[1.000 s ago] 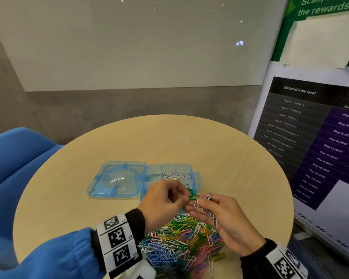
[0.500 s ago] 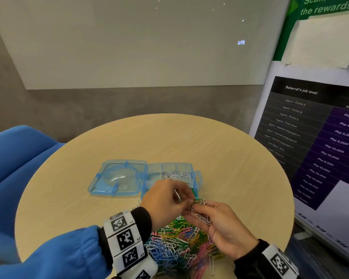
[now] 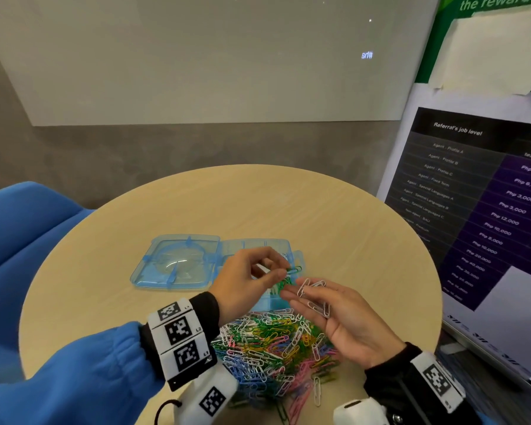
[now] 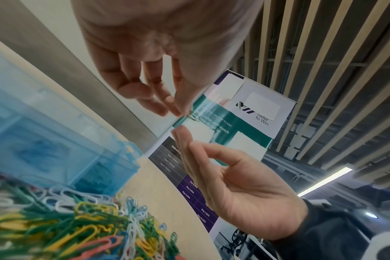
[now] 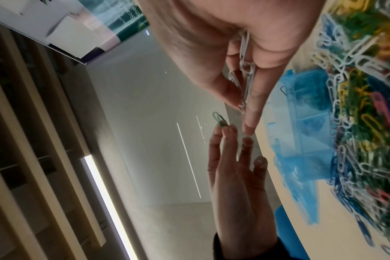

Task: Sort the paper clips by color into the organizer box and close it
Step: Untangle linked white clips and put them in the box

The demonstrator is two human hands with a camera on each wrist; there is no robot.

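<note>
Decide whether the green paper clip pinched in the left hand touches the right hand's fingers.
Apart. The right wrist view shows wall between the green paper clip, pinched by the left hand, and the right hand fingers.

Round light-wood table point(image 3: 196, 210) stood before a grey wall carrying a large pale glass board point(image 3: 196, 56). Blue upholstered chair point(image 3: 19, 228) sat at the table's left edge. Printed banner with a dark pay table point(image 3: 472, 194) stood off its right edge.
</note>
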